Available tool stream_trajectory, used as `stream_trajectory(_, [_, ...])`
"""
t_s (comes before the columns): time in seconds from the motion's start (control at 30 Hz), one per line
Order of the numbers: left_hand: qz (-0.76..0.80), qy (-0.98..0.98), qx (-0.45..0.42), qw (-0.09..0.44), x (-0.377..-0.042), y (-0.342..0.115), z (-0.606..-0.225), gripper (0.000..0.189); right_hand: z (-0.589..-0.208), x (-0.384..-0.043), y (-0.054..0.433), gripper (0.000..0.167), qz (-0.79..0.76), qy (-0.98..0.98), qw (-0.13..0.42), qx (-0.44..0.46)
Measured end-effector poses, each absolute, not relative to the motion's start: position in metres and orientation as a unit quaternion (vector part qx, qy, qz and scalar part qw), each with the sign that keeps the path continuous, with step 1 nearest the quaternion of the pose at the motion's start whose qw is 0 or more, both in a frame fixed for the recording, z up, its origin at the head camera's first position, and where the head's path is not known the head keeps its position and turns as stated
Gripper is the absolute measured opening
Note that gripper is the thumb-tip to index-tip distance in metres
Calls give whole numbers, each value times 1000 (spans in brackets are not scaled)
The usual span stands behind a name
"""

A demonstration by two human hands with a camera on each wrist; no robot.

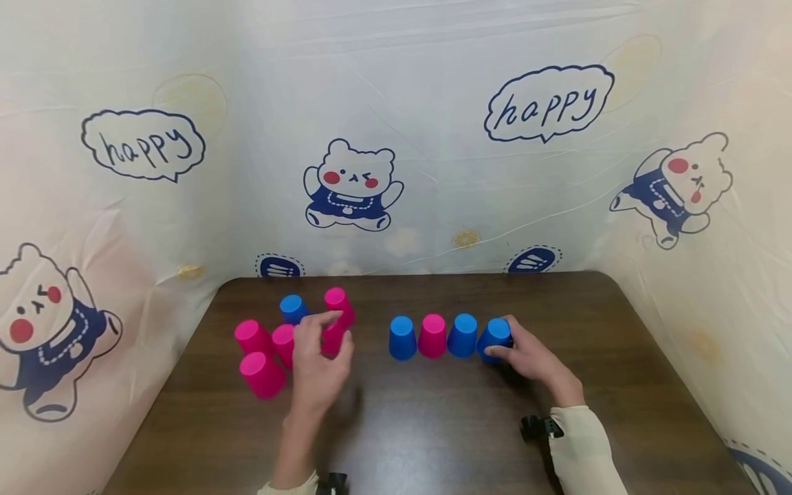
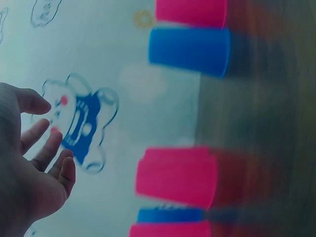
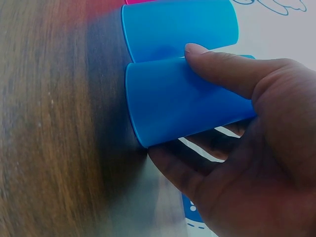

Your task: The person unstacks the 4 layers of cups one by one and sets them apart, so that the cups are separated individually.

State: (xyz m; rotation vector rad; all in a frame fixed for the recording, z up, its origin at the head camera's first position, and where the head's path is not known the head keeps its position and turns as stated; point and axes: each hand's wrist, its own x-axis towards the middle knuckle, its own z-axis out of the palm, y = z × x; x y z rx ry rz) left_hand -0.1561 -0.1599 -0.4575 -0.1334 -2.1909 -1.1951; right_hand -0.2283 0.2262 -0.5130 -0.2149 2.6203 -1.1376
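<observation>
My right hand (image 1: 532,354) grips the rightmost blue cup (image 1: 495,335), thumb on the near side and fingers around the far side. That cup stands upside down at the end of a row, beside another blue cup (image 1: 463,335), a pink cup (image 1: 432,336) and a blue cup (image 1: 403,338). In the right wrist view the held blue cup (image 3: 182,103) lies right alongside its neighbour. My left hand (image 1: 322,364) hovers in front of the left group with fingers spread and relaxed, holding nothing. A pink cup (image 1: 332,339) shows partly behind its fingers.
The left group also has pink cups, one nearest (image 1: 262,375), and a blue cup (image 1: 293,309) at the back. All stand upside down on the dark wooden table (image 1: 427,433). A printed curtain (image 1: 433,192) hangs behind the table and along its sides.
</observation>
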Motion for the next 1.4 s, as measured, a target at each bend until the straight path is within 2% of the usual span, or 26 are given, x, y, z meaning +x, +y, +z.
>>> stream_trajectory(0.2, [-473,-857,-48,200,-173,-128,-466,55,-513,-227,226,55,-392,906,140,-69])
stream_trajectory(0.37, [-485,-862,-49,138,-187,-107,-474,64,-512,-227,226,54,-393,906,139,-67])
stream_trajectory(0.93, [-491,-871,-23,26,-211,-82,-500,82,-510,-226,225,54,-390,908,138,-70])
stream_trajectory(1.4, [-492,-870,-15,8,-216,-76,-514,74,-511,-227,226,56,-390,907,139,-72])
